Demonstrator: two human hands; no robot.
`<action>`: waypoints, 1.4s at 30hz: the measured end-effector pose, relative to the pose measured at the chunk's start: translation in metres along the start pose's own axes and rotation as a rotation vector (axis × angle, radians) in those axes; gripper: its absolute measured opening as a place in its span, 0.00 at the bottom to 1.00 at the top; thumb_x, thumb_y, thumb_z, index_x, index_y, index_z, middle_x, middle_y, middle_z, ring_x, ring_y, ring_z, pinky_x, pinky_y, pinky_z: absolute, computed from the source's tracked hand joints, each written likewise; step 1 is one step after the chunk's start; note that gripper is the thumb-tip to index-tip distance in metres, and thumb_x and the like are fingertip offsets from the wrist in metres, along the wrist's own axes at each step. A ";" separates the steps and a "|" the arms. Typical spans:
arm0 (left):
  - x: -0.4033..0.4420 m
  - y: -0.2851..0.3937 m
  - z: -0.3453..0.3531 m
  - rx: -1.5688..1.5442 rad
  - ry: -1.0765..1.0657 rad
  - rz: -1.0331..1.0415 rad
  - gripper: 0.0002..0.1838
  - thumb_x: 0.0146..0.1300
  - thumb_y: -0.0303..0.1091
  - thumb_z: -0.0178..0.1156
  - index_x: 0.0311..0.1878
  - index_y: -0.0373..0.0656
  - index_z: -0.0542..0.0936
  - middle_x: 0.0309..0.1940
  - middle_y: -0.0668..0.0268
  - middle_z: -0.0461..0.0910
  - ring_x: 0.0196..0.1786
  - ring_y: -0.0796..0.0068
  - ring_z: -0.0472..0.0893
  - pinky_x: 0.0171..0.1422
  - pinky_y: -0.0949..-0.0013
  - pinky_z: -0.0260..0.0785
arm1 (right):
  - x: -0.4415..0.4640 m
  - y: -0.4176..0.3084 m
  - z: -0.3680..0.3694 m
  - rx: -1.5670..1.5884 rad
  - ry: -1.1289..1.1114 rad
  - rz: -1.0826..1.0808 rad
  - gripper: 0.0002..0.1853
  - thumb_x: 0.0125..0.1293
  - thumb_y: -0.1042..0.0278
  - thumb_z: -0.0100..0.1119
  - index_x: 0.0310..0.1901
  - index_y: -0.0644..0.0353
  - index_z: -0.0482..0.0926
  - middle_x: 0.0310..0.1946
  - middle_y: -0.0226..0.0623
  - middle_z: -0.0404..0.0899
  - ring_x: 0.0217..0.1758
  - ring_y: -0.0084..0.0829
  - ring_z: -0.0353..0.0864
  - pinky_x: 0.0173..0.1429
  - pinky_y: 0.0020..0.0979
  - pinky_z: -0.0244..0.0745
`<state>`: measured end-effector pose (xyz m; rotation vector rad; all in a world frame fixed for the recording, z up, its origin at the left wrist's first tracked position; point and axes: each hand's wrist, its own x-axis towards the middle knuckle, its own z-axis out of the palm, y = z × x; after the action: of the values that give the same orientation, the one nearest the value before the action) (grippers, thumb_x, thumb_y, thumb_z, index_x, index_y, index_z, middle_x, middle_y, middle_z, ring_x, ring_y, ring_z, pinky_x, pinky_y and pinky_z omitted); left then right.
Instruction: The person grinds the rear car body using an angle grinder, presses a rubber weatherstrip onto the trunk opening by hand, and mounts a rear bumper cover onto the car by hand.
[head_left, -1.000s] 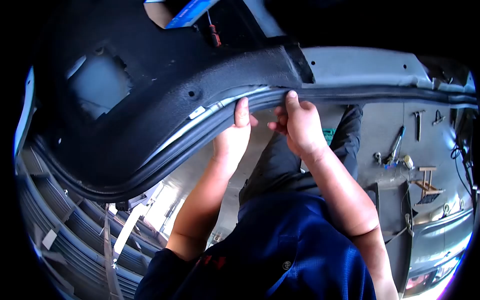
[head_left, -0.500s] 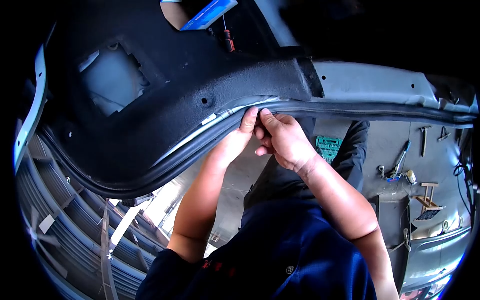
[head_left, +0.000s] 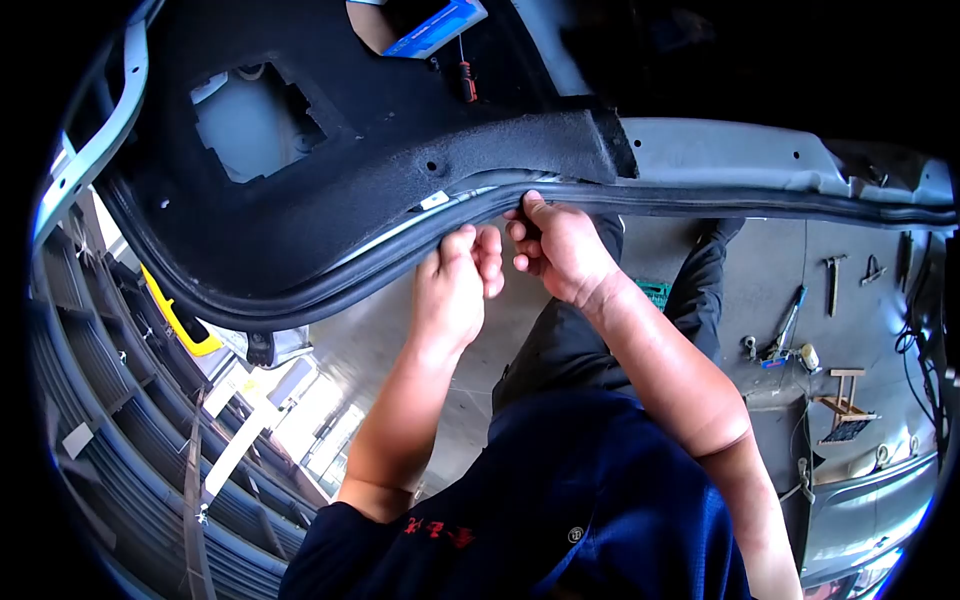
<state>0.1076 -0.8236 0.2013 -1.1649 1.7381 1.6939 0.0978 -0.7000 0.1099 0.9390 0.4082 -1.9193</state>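
Note:
A long black rubber weatherstrip (head_left: pixel 330 292) runs along the edge of a vehicle body opening, below a black carpet-like trim panel (head_left: pixel 320 215). My left hand (head_left: pixel 450 290) is closed at the strip's lower edge, its fingers curled; the exact contact is partly hidden. To its right, my right hand (head_left: pixel 565 250) pinches the strip, thumb on top and the other fingers bent beneath. Between trim and strip, a pale metal edge shows with a small white piece (head_left: pixel 432 201) on it.
A screwdriver (head_left: pixel 467 82) and an open blue box (head_left: pixel 435 30) lie on the trim. On the floor are a green tool case (head_left: pixel 655 292), a hammer (head_left: pixel 833 285) and a small wooden stool (head_left: pixel 846 408). Bare metal sill (head_left: pixel 725 145) extends right.
My left hand has moved left and down along the weatherstrip, away from my right hand, its fingers now more curled. My right hand stays on the strip. The view has shifted slightly.

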 end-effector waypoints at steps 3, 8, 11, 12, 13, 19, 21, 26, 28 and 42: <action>0.000 0.008 0.017 -0.063 0.051 0.010 0.12 0.79 0.33 0.37 0.42 0.44 0.72 0.33 0.68 0.73 0.29 0.82 0.68 0.31 0.74 0.62 | -0.003 -0.010 0.000 -0.054 0.004 0.026 0.19 0.83 0.54 0.42 0.41 0.59 0.77 0.27 0.26 0.74 0.25 0.20 0.68 0.31 0.26 0.77; 0.011 0.017 0.017 -0.102 0.047 -0.039 0.12 0.77 0.32 0.38 0.43 0.42 0.73 0.32 0.67 0.72 0.30 0.80 0.67 0.34 0.72 0.62 | -0.002 -0.010 0.004 -0.097 0.032 0.040 0.20 0.83 0.53 0.43 0.43 0.59 0.79 0.29 0.25 0.75 0.27 0.19 0.68 0.33 0.27 0.78; 0.005 0.006 0.018 -0.139 0.049 0.000 0.13 0.77 0.32 0.39 0.41 0.40 0.73 0.32 0.65 0.73 0.31 0.78 0.68 0.37 0.68 0.65 | -0.002 -0.011 -0.008 -0.108 -0.033 0.068 0.20 0.83 0.52 0.44 0.44 0.59 0.79 0.30 0.26 0.75 0.27 0.19 0.69 0.34 0.28 0.79; 0.006 -0.001 0.015 -0.118 0.032 0.066 0.13 0.77 0.32 0.39 0.41 0.40 0.73 0.32 0.65 0.74 0.31 0.79 0.69 0.37 0.68 0.66 | -0.001 -0.011 -0.017 -0.135 -0.094 0.061 0.20 0.82 0.50 0.45 0.44 0.59 0.79 0.30 0.26 0.76 0.27 0.20 0.69 0.35 0.28 0.79; 0.010 -0.010 0.013 -0.096 0.014 0.139 0.12 0.77 0.32 0.40 0.42 0.40 0.73 0.33 0.65 0.75 0.31 0.79 0.70 0.37 0.68 0.66 | -0.003 -0.010 -0.024 -0.145 -0.084 0.047 0.20 0.82 0.50 0.45 0.44 0.59 0.79 0.30 0.26 0.76 0.27 0.20 0.69 0.35 0.28 0.79; 0.000 -0.016 0.029 -0.057 0.205 0.207 0.10 0.78 0.33 0.40 0.47 0.43 0.72 0.37 0.64 0.78 0.29 0.81 0.73 0.31 0.71 0.69 | -0.039 -0.009 -0.059 -0.109 0.152 -0.102 0.24 0.82 0.47 0.44 0.51 0.62 0.78 0.31 0.26 0.74 0.27 0.20 0.66 0.34 0.27 0.74; -0.013 0.003 0.026 -0.056 0.169 0.169 0.10 0.77 0.34 0.42 0.48 0.44 0.72 0.39 0.63 0.79 0.28 0.82 0.71 0.30 0.74 0.67 | -0.043 -0.018 -0.065 -0.117 0.151 -0.114 0.24 0.82 0.48 0.44 0.50 0.63 0.78 0.31 0.27 0.74 0.27 0.20 0.66 0.34 0.26 0.74; -0.012 0.023 0.014 -0.050 0.120 0.092 0.12 0.78 0.35 0.40 0.51 0.43 0.74 0.41 0.62 0.79 0.29 0.83 0.69 0.30 0.76 0.63 | -0.036 -0.036 -0.057 -0.232 0.226 -0.041 0.22 0.83 0.51 0.43 0.43 0.61 0.80 0.30 0.27 0.75 0.27 0.21 0.67 0.36 0.30 0.79; -0.013 0.027 0.015 -0.058 0.117 0.043 0.12 0.79 0.35 0.39 0.49 0.42 0.73 0.40 0.62 0.80 0.29 0.83 0.69 0.31 0.75 0.63 | -0.038 -0.037 -0.059 -0.266 0.239 -0.004 0.22 0.83 0.52 0.42 0.43 0.61 0.81 0.30 0.28 0.75 0.28 0.21 0.68 0.38 0.32 0.79; -0.071 0.064 -0.006 -0.125 0.216 0.198 0.17 0.78 0.40 0.40 0.49 0.39 0.75 0.36 0.61 0.81 0.29 0.81 0.71 0.30 0.71 0.67 | -0.044 -0.032 -0.081 -0.184 0.196 -0.058 0.19 0.81 0.51 0.49 0.43 0.58 0.80 0.30 0.26 0.74 0.25 0.20 0.67 0.31 0.28 0.77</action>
<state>0.0966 -0.8182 0.2963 -1.3097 1.9570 1.8749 0.1191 -0.6072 0.0872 1.0054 0.7219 -1.8119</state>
